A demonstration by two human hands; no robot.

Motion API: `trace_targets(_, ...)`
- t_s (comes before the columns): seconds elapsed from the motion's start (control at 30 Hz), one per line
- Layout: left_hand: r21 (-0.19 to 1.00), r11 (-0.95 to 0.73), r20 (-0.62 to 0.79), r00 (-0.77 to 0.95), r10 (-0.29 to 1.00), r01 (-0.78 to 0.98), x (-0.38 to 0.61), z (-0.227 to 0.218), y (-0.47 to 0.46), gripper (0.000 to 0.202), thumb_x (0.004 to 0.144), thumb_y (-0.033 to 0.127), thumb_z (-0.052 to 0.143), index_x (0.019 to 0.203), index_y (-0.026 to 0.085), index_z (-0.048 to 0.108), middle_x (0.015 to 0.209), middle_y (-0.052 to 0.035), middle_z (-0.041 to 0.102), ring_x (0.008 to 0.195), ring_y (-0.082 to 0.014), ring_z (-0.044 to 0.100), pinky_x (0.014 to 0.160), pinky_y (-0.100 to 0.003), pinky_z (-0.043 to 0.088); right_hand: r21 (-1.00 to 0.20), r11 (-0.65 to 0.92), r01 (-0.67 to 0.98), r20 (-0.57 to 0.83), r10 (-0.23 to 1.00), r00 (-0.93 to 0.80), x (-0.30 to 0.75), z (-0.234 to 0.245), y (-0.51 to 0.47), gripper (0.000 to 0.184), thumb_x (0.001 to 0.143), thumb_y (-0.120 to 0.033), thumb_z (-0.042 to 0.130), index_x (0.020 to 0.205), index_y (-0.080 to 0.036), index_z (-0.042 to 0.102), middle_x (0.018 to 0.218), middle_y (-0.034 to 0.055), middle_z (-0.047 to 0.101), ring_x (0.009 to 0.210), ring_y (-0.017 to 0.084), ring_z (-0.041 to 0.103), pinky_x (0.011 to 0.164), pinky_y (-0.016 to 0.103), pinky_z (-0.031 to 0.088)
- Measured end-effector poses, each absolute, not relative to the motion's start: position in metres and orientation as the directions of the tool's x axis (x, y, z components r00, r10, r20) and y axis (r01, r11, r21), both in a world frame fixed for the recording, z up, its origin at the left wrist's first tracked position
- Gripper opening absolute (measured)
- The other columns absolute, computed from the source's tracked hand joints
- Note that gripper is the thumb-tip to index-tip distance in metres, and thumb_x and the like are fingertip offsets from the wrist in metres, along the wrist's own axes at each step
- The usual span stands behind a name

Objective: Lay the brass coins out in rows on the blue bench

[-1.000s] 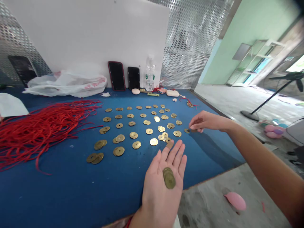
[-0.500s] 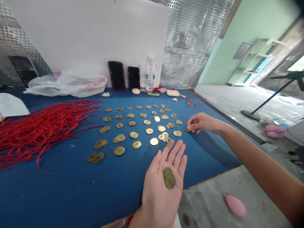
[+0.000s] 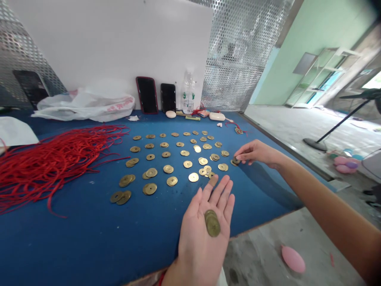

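My left hand [image 3: 200, 234] lies palm up over the front of the blue mat [image 3: 74, 242], with fingers spread. A small stack of brass square-holed coins [image 3: 212, 225] rests on its palm, and a tan bandage covers one fingertip. My right hand [image 3: 256, 154] reaches in from the right and pinches a coin [image 3: 236, 160] between thumb and fingers. Another coin [image 3: 233, 163] lies just under those fingertips. Many similar coins [image 3: 187, 164] are spread in loose rows across the mat, some overlapping.
A large tangle of red cord [image 3: 50, 167] covers the mat's left side. Along the back stand several phones [image 3: 147, 95], a plastic bottle [image 3: 188, 93] and a white plastic bag [image 3: 86, 107]. The mat's right edge drops to a concrete floor with a pink balloon [image 3: 293, 259].
My right hand has come down onto the coins at the right end of the rows and now pinches one. My left hand and its stack have stayed almost still.
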State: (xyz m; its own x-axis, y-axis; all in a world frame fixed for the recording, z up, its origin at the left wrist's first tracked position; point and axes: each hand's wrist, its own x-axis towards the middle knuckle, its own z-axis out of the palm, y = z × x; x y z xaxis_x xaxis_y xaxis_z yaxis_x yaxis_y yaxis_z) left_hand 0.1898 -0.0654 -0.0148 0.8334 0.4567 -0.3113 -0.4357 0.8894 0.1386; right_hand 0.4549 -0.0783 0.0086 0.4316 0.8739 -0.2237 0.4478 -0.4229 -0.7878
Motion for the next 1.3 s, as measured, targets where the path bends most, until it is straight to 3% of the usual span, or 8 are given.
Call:
trace_targets(0.13,0.143,0.890,-0.309,0.834,0.456,-0.433,0.189,-0.016,-0.066,0.046,0.096,0.034,0.036,0.134,0.012,0.047,0.137,-0.0116,0.056,0.126,-0.0191,0.052,0.111,-0.032,0.038,-0.750,-0.416,0.515,-0.195,0.882,0.429,0.454,0.009,-0.078,0.029,0.062,-0.040,0.078,0.080,-0.017,0.074,0.069,0.0046,0.069,0.064,0.015,0.059,0.050,0.024,0.045)
trace_targets(0.3,0.133,0.896,-0.302,0.843,0.445,-0.425,0.190,-0.016,-0.065,0.047,0.096,0.033,0.029,0.136,0.012,0.045,0.138,-0.0124,0.056,0.124,-0.0173,0.054,0.108,-0.030,0.041,-0.651,-0.147,0.745,0.169,0.928,0.331,0.404,0.029,-0.091,0.023,0.076,-0.040,0.069,0.078,-0.018,0.072,0.073,0.0037,0.068,0.068,0.015,0.058,0.056,0.025,0.043)
trace_targets(0.43,0.140,0.906,-0.401,0.814,0.420,-0.399,0.190,-0.016,-0.065,0.045,0.095,0.036,0.035,0.135,0.020,0.046,0.135,-0.0062,0.059,0.123,-0.0148,0.055,0.100,-0.025,0.047,-0.737,0.067,0.673,0.071,0.997,-0.020,0.335,0.043,-0.111,0.013,0.084,-0.030,0.062,0.087,-0.022,0.071,0.082,0.0013,0.068,0.069,0.012,0.057,0.059,0.023,0.043)
trace_targets(0.53,0.158,0.923,-0.459,0.802,0.383,-0.351,0.187,-0.016,-0.065,0.043,0.094,0.039,0.042,0.133,0.025,0.050,0.136,-0.0019,0.058,0.124,-0.0154,0.053,0.100,-0.025,0.046,-0.724,0.075,0.686,-0.003,0.994,-0.112,0.300,0.038,-0.120,0.015,0.080,-0.015,0.063,0.092,-0.024,0.067,0.092,-0.0006,0.065,0.076,0.011,0.056,0.066,0.022,0.045)
trace_targets(0.7,0.172,0.928,-0.411,0.832,0.373,-0.331,0.185,-0.020,-0.065,0.043,0.093,0.044,0.040,0.130,0.025,0.054,0.135,-0.0020,0.059,0.126,-0.0192,0.052,0.104,-0.032,0.044,-0.668,0.020,0.744,-0.044,0.997,-0.066,0.293,0.025,-0.121,0.020,0.072,-0.009,0.068,0.086,-0.022,0.060,0.082,-0.0044,0.060,0.070,0.009,0.051,0.061,0.021,0.039)
trace_targets(0.97,0.201,0.903,-0.365,0.827,0.428,-0.379,0.185,-0.018,-0.065,0.041,0.093,0.038,0.037,0.122,0.023,0.061,0.135,-0.0060,0.059,0.127,-0.0196,0.052,0.097,-0.032,0.048,-0.787,-0.163,0.596,-0.216,0.976,-0.018,0.301,0.038,-0.120,0.012,0.081,-0.011,0.059,0.085,-0.021,0.065,0.079,-0.0041,0.067,0.071,0.009,0.058,0.062,0.020,0.046)
trace_targets(1.07,0.200,0.888,-0.346,0.818,0.459,-0.414,0.184,-0.012,-0.066,0.055,0.095,0.023,0.013,0.121,0.016,0.061,0.131,-0.0088,0.061,0.128,-0.0202,0.050,0.093,-0.040,0.048,-0.822,-0.128,0.556,-0.145,0.989,0.013,0.306,0.035,-0.120,0.017,0.085,-0.012,0.056,0.088,-0.023,0.069,0.080,-0.0042,0.070,0.073,0.009,0.062,0.065,0.020,0.049)
trace_targets(1.3,0.134,0.882,-0.350,0.811,0.469,-0.453,0.185,0.000,-0.067,0.039,0.094,0.026,0.035,0.126,0.021,0.057,0.117,-0.0080,0.070,0.119,-0.0159,0.058,0.105,-0.030,0.044,-0.883,-0.015,0.469,-0.014,1.000,0.007,0.318,0.026,-0.118,0.024,0.088,-0.015,0.055,0.102,-0.026,0.071,0.090,-0.0032,0.073,0.080,0.011,0.067,0.072,0.021,0.054)
